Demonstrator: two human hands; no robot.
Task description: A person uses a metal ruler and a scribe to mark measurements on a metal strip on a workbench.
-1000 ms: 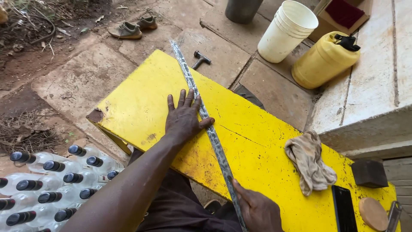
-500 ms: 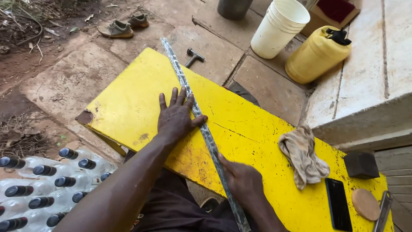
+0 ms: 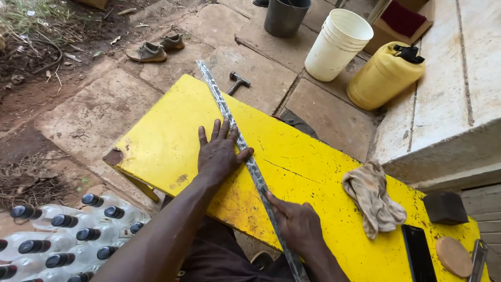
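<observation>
Risen along the metal strip (image 3: 245, 156), right hand (image 3: 295, 224) grips it; left hand (image 3: 219, 154) presses flat.

Dark phone (image 3: 419, 254), screen blank, flat on yellow desk (image 3: 167, 141), right end. Shrink-wrapped bottle pack (image 3: 62, 230) lower left, on ground.

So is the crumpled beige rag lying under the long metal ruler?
No, the crumpled beige rag lies apart from the long metal ruler, on the yellow board.
</observation>
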